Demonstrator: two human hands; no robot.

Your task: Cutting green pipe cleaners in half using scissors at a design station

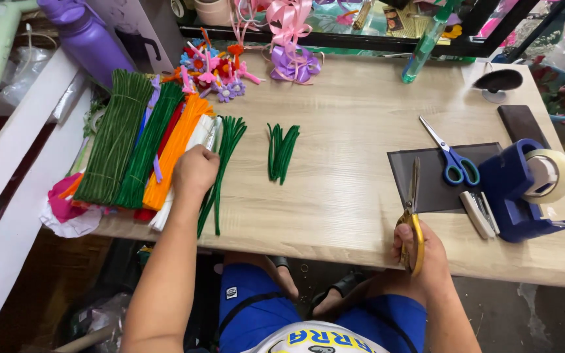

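left hand (pixel 194 171) rested, fingers curled, on long green pipe cleaners (pixel 220 170) beside the bundled stacks (pixel 138 147). right hand (pixel 420 252) gripped yellow-handled scissors (pixel 412 216), blades closed, at the table (pixel 348 196) edge. small pile of cut green pieces (pixel 281 151) already lay mid-table; long ones remained uncut.

1. A light wood-grain table (pixel 348 216) fills the view.
2. At its left edge lie bundles of pipe cleaners (pixel 142 147): dark green, green, orange and white.
3. Beside them, loose long green stems (pixel 220 170); further right, a small pile of short green pieces (pixel 281 151).
4. At the back, small craft flowers (pixel 214 72) and a purple ribbon bow (pixel 293 64).
5. On the right, a dark mat (pixel 436 186), blue-handled scissors (pixel 452 153), a stapler (pixel 480 212) and a blue tape dispenser (pixel 524 189).
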